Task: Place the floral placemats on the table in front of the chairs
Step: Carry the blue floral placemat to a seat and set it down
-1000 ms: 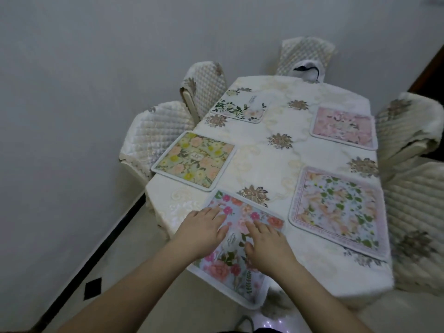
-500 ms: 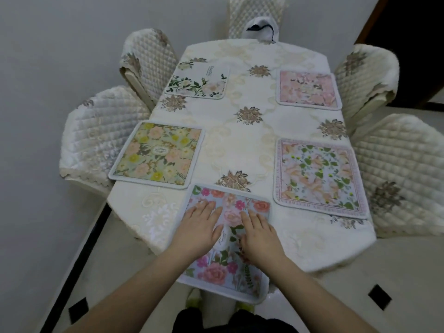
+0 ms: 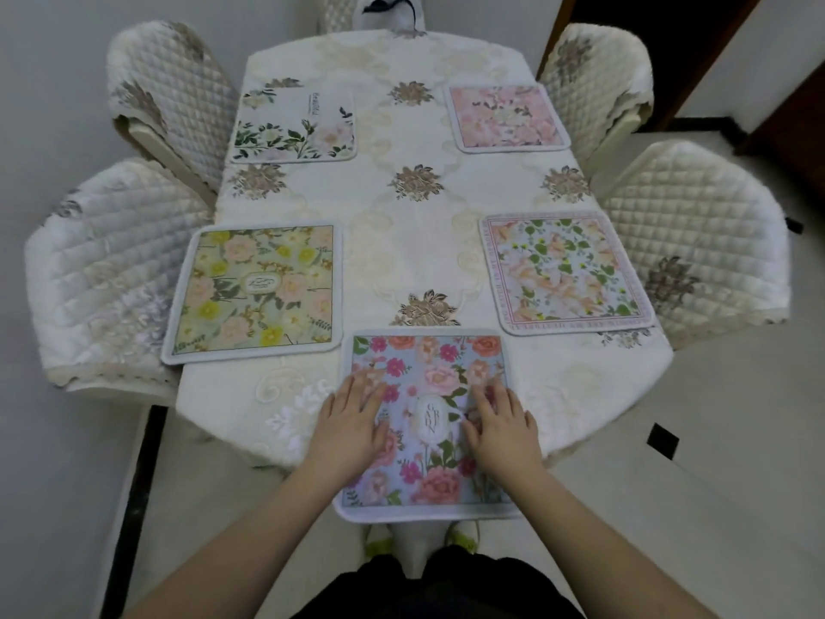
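Your left hand (image 3: 352, 422) and right hand (image 3: 502, 422), fingers flat and apart, press the blue floral placemat (image 3: 426, 395) overhanging the worktop (image 3: 415, 243) edge.

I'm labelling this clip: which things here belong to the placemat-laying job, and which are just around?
Part of the job:
blue placemat under the left hand and right hand
yellow-flower placemat
white leafy placemat
pink placemat
peach placemat with green leaves
table
quilted chairs

Just around:
white bag with a black handle
dark doorway
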`<state>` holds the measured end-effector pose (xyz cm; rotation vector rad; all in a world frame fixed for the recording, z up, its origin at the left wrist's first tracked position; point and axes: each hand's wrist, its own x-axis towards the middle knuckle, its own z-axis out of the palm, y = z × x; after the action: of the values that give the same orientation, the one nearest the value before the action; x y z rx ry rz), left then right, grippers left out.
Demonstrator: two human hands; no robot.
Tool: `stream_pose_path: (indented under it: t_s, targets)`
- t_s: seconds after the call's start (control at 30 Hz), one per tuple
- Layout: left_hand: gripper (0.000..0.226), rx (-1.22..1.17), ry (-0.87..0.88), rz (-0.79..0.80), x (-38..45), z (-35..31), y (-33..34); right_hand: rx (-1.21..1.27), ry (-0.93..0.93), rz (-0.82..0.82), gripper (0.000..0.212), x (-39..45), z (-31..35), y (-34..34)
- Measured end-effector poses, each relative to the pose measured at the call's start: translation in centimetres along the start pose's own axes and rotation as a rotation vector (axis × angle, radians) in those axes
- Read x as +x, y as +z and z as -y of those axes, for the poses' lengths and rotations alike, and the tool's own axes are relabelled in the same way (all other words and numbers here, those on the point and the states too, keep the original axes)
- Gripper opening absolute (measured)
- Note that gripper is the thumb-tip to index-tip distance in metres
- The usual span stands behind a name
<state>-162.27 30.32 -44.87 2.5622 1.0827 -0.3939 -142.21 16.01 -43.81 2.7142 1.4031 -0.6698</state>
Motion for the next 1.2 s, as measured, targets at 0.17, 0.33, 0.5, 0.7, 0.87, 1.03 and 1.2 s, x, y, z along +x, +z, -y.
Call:
stream_pose_path:
  t_s: [0.17, 0.33, 0.5, 0.7, 0.87, 1.03, 1.2]
  targets:
    - [0.079, -0.061, 0.041, 0.057, -0.9, -0.2, 1.0, 0.105, 0.081, -0.011, 0.065, -0.7, -1.0, 0.7]
    - [0.053, -0.551, -0.158, -0.089, -1.4, 0.3, 0.9, 0.516, 0.229, -0.048, 0.070, -0.7, -1.3, 0.9]
    - [0.048, -1.061, -0.397, -0.229, -1.8, 0.9, -1.5, 0.809, 0.325, -0.154, 0.062, -0.6, -1.7, -0.9]
    - [0.068, -1.238, -0.452, -0.193, -2.2, 1.9, -2.6, 0.891, 0.302, -0.057, 0.061, -1.0, -2.8, -1.8]
    - [0.076, -1.238, -0.297, -0.166, -2.6, 1.0, -3.1, 0.848, 0.196, -0.082, 0.067, -1.8, -2.4, -2.2]
    - [0.068, -1.400, -0.275, -0.215, -2.4, 0.3, -5.2, 0.946, 0.184, -0.161, 0.063, -2.7, -2.4, -4.3]
    - [0.036, -1.450, -0.189, -0.175, -1.0, -1.6, -9.1, 1.099, 0.260, -0.307, 0.064, -4.7, -4.3, -7.3]
